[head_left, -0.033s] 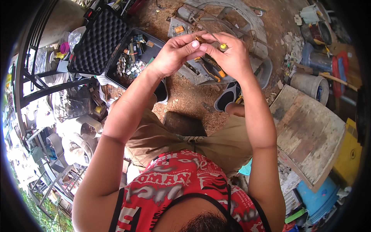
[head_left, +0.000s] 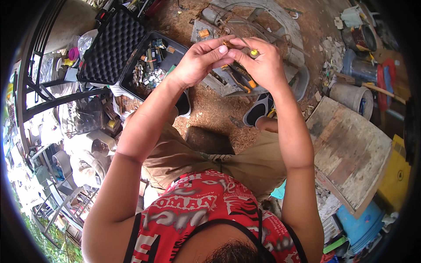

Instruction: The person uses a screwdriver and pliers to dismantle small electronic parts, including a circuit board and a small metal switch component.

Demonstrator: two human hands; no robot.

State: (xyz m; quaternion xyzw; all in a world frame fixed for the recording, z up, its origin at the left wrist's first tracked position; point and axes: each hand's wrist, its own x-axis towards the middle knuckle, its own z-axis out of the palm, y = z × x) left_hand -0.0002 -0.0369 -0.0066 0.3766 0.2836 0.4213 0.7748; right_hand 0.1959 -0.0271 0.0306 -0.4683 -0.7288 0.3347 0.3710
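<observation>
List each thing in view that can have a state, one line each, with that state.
Left hand: raised, fingertips pinched on a small brownish part.
Right hand: raised, gripping a yellow-tipped tool.
Small brownish part: held between both hands.
Yellow-tipped tool: held, tip showing above the fingers.
Black case: open, foam-lined lid tilted back, tray full of small parts.
Grey bucket: lying on its side.
Wooden board: flat on the ground.

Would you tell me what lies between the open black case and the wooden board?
In the head view, the person's shoes and bare dirt ground lie between the case and board.
</observation>
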